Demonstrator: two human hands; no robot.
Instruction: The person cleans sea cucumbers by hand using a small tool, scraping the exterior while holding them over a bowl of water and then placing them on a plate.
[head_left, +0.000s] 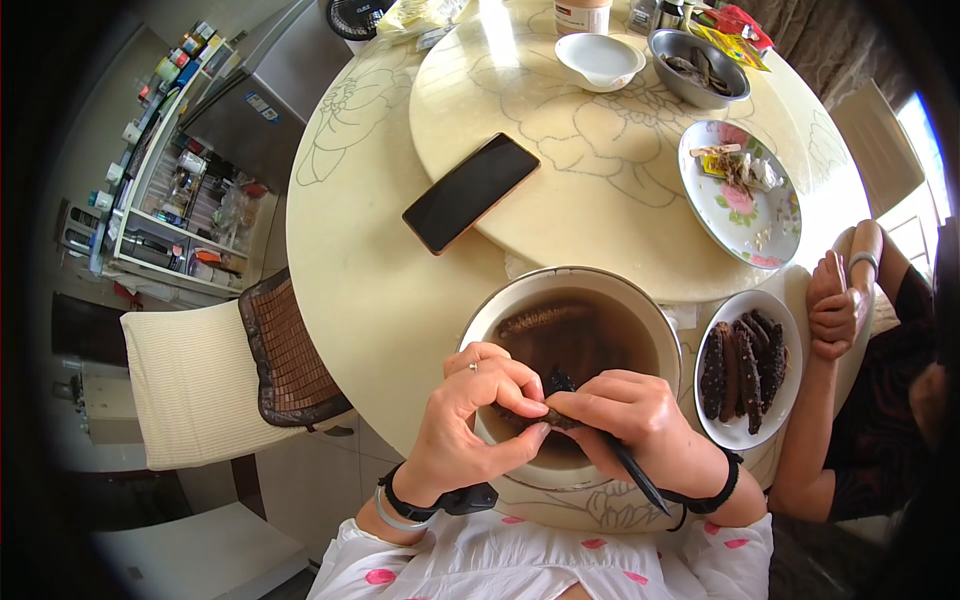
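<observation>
Over a large enamel basin (667, 330) of brown liquid, my left hand (487, 420) and my right hand (630, 420) meet fingertip to fingertip on a dark sea cucumber (559, 418). My right hand also holds a black-handled tool, its handle (634, 469) pointing down towards me; the working end is partly hidden by the fingers. Another sea cucumber (541, 320) lies in the liquid near the basin's far side. To the right, a white oval dish (716, 433) bears several dark, bumpy sea cucumbers (746, 367).
A smartphone (472, 193) lies beyond the basin, across the turntable's edge. Further right stand a floral plate (784, 217) with scraps, a metal bowl (664, 49) and a white bowl (600, 60). Another person's hands (836, 307) rest at the right edge. A chair (202, 382) stands left.
</observation>
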